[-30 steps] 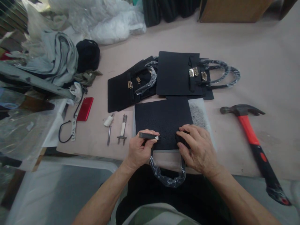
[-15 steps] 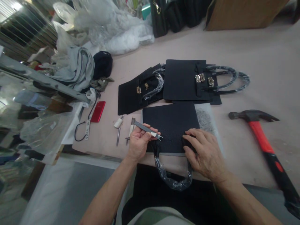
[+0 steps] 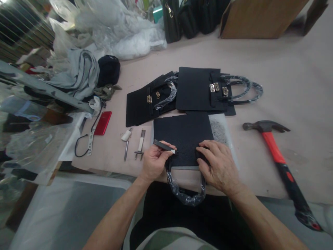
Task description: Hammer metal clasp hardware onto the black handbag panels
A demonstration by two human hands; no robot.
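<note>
A flat black bag panel (image 3: 182, 132) lies on a pale slab (image 3: 227, 133) at the table's front edge. Its plastic-wrapped handle (image 3: 187, 198) hangs over that edge. My left hand (image 3: 156, 161) is closed on a thin dark metal tool (image 3: 163, 145), whose tip is at the panel's left part, by the handle's base. My right hand (image 3: 220, 165) rests on the panel's right part, fingers curled around a dark piece near the handle's other end; its exact shape is hidden.
Behind lie more black bag panels (image 3: 194, 88) with metal clasps. A red-and-black hammer (image 3: 273, 147) is at right. Two small metal tools (image 3: 140, 144), a red phone (image 3: 103, 123) and plastic bags (image 3: 130, 34) are at left. A cardboard box (image 3: 260, 21) stands at the back.
The tool in my left hand has turned and come down onto the panel. My right hand holds about the same place on the panel. The whole view has shifted a little.
</note>
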